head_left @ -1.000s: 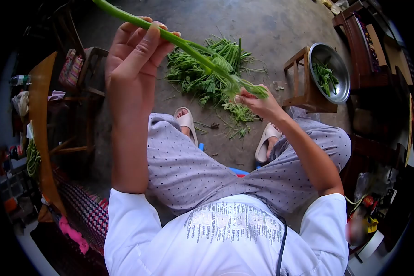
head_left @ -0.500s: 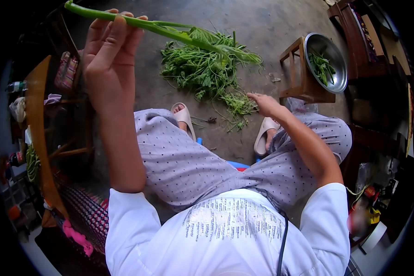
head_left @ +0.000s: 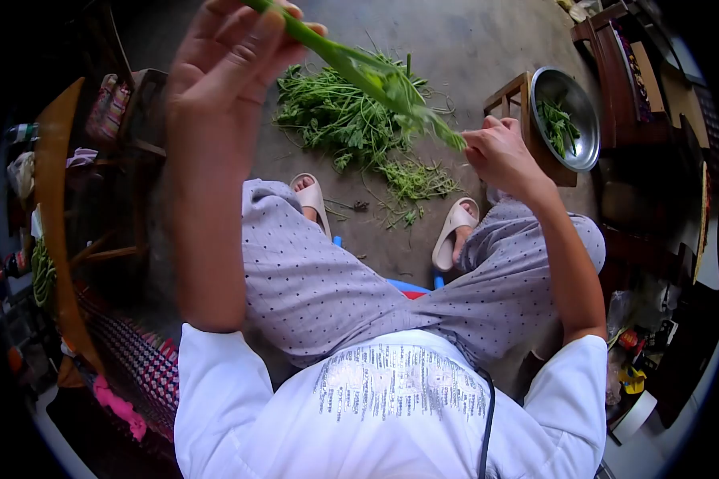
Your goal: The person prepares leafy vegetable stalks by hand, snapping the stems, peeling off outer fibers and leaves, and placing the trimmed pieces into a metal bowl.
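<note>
My left hand (head_left: 236, 60), raised at the upper left, pinches the thick end of a leafy green vine shoot (head_left: 351, 68). The shoot slants down to the right, with folded leaves along its lower half. At its thin tip is my right hand (head_left: 503, 156), fingers closed together on the end; the exact grip is partly hidden. Behind the shoot, a heap of similar greens (head_left: 327, 112) with thin stems lies on the floor. A smaller pile of pale green trimmings (head_left: 415, 182) sits nearer my feet.
On the right, a metal basin (head_left: 587, 136) holding some cut green pieces (head_left: 558, 124) rests tilted on a wooden stool (head_left: 555, 169). My sandalled feet flank the trimmings. A wooden table edge (head_left: 60, 184) stands at the left, and dark wooden furniture (head_left: 627, 72) at the upper right.
My left hand has moved right with the shoot, which now slopes more steeply. My right hand has risen from beside the trimmings to the shoot's tip and closed there.
</note>
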A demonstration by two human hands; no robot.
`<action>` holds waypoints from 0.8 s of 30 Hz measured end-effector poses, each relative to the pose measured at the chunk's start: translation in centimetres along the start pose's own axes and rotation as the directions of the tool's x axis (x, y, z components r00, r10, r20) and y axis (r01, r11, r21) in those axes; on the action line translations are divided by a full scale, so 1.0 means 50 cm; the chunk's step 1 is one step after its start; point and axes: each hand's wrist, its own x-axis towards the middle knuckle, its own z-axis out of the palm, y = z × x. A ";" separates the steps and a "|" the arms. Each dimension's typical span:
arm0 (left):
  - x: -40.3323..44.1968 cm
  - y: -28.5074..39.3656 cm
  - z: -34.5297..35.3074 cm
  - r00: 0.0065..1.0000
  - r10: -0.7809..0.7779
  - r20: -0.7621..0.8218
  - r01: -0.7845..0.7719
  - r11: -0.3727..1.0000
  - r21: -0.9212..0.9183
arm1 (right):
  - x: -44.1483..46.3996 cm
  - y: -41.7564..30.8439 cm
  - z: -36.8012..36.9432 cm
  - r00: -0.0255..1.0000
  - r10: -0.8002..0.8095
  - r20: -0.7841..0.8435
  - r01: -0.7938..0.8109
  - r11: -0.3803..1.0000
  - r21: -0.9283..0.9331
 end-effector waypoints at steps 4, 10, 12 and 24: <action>-0.004 0.002 0.057 0.996 -0.090 0.000 0.089 0.993 0.080 | -0.043 0.009 -0.022 0.965 -0.209 -0.156 0.224 0.971 0.083; -0.004 -0.020 0.073 0.987 -0.161 0.016 0.159 0.982 0.098 | -0.056 -0.014 -0.082 0.937 -0.227 -0.267 0.275 0.948 0.160; -0.003 -0.024 0.082 0.978 -0.209 0.001 0.208 0.976 0.070 | -0.054 -0.033 -0.079 0.843 -0.241 -0.480 0.387 0.893 0.231; 0.003 -0.059 0.129 0.963 -0.263 0.063 0.258 0.963 0.076 | -0.089 -0.093 -0.113 0.778 -0.012 -0.628 0.529 0.552 0.644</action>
